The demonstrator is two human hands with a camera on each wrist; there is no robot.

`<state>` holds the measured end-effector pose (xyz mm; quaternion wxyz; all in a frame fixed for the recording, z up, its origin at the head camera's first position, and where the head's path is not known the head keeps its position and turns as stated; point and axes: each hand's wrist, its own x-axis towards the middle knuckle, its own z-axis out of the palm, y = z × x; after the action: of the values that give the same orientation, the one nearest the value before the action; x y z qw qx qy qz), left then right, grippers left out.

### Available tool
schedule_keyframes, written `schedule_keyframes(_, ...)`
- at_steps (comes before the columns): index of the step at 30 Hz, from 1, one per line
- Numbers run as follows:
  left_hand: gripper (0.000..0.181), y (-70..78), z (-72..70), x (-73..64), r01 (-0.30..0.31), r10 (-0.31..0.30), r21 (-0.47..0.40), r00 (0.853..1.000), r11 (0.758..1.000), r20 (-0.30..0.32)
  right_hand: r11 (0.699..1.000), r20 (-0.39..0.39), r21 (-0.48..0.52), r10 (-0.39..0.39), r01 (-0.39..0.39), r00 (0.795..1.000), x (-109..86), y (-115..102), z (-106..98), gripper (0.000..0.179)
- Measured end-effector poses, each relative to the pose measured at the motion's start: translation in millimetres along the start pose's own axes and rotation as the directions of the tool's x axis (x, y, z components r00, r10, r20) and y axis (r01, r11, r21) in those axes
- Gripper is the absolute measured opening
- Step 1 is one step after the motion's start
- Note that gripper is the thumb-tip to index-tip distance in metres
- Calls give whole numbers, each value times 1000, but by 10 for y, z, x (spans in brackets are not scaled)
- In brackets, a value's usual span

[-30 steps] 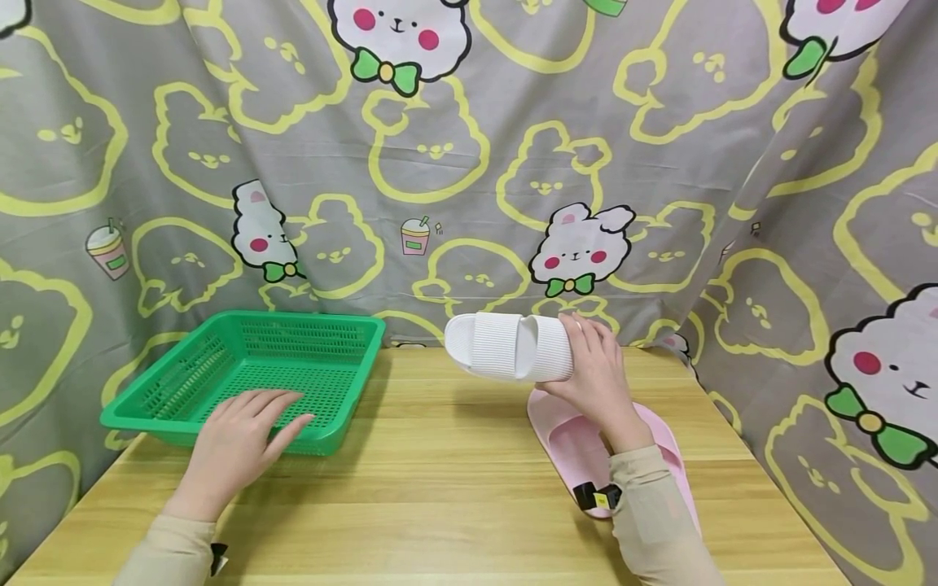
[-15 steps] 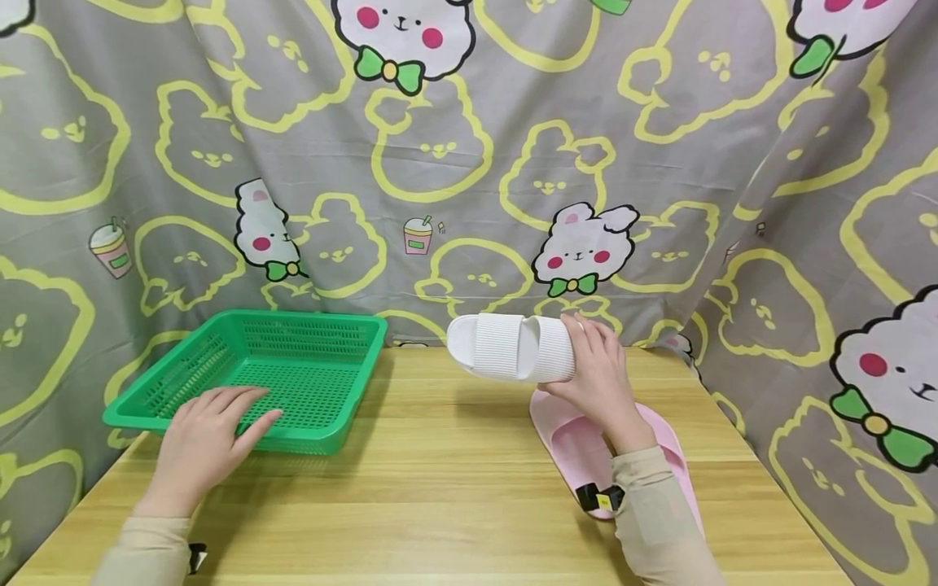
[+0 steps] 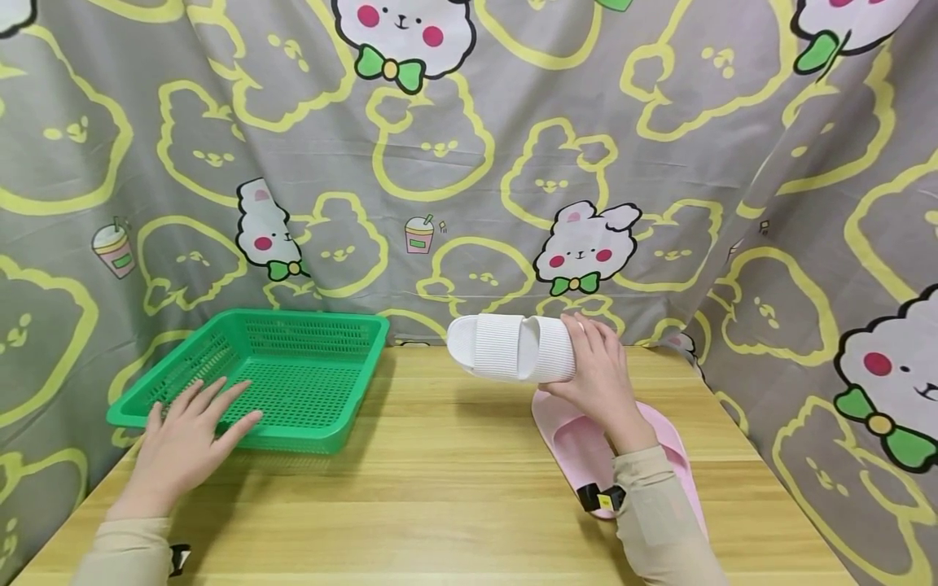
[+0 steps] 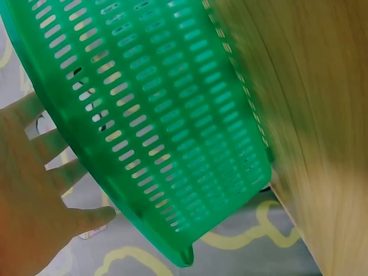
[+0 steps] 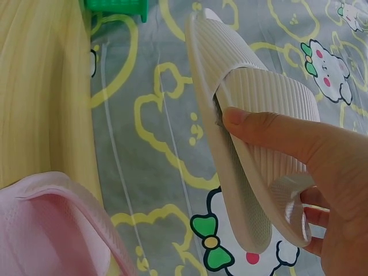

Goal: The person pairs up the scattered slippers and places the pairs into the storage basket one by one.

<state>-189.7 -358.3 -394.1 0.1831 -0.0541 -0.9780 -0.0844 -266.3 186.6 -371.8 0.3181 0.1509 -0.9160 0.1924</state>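
Observation:
My right hand [image 3: 597, 370] grips a pair of white ribbed slippers [image 3: 498, 347] above the far part of the table. In the right wrist view one white slipper [image 5: 270, 109] overlaps the other, with my thumb across the strap and fingertips showing at its lower end. Pink slippers [image 3: 579, 448] lie on the table below, partly hidden by my right forearm. At the near rim of a green plastic basket [image 3: 293, 437], my left hand [image 3: 179, 448] has its fingers spread and holds nothing. In the left wrist view those fingers partly pass behind the basket's rim [image 4: 86, 155].
The basket stands at the back left of the wooden table [image 3: 410, 505]. A grey patterned curtain [image 3: 454, 163] hangs behind the table and along its sides. Small black devices [image 3: 601, 498] are worn at both wrists.
My left hand has moved left along the basket's near rim, and its fingers have spread wider. The right hand stays in place with the white slippers.

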Motion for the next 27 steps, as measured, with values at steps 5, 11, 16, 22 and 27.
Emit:
schedule_keyframes(5, 71, -37, 9, -1, 29, -28, -17, 997, 999, 78, 1000, -4, 7, -5, 5, 1000, -1, -5, 0, 111)
schedule_keyframes(11, 73, -65, 28, 4, 62, -57, -27, 986, 998, 160, 1000, -5, 10, -7, 7, 1000, -3, -4, 2, 110)
schedule_keyframes(16, 73, -84, 46, 6, 70, -62, -36, 979, 997, 194, 1000, 2, 6, -5, 5, 1000, -1, -11, 5, 110)
schedule_keyframes(22, 71, -102, 67, 0, 73, -63, -44, 979, 996, 196, 1000, -2, 7, -15, 15, 1000, 0, -13, 20, 109)
schedule_keyframes(27, 72, -94, 71, -5, 82, -71, -51, 977, 995, 199, 1000, 2, 3, -18, 18, 1000, -9, -18, 36, 109)
